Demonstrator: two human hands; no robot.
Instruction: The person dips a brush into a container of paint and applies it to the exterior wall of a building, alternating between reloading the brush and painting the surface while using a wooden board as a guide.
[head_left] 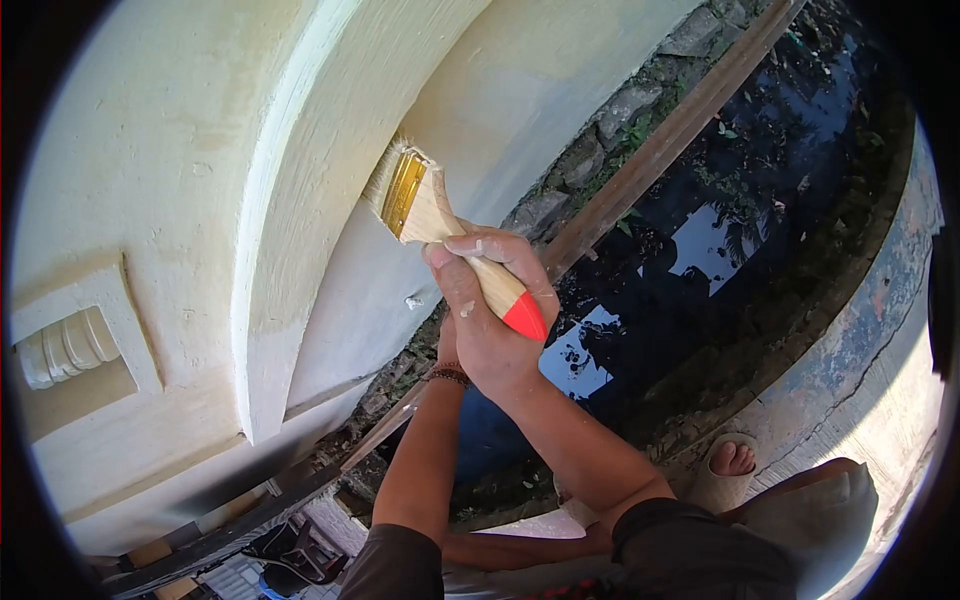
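Note:
My right hand (495,310) is closed around the wooden handle of a wide paintbrush (430,205), thumb along one side. The brush has a gold-coloured metal ferrule, pale bristles and a red handle tip. Its bristles are at the inner edge of a raised, curved cream moulding (310,190) on the wall; whether they touch is hard to make out. My left hand (449,345) is mostly hidden behind the right one, with a dark beaded bracelet (447,373) at its wrist. The left fingers do not show.
A wooden beam (660,150) runs diagonally beside the wall (540,75), above dark water (650,330) with floating debris. Stones (628,108) line the wall's foot. A curved concrete rim (850,350) bounds the water near my sandalled foot (730,462). A recessed square frame (140,330) is at left.

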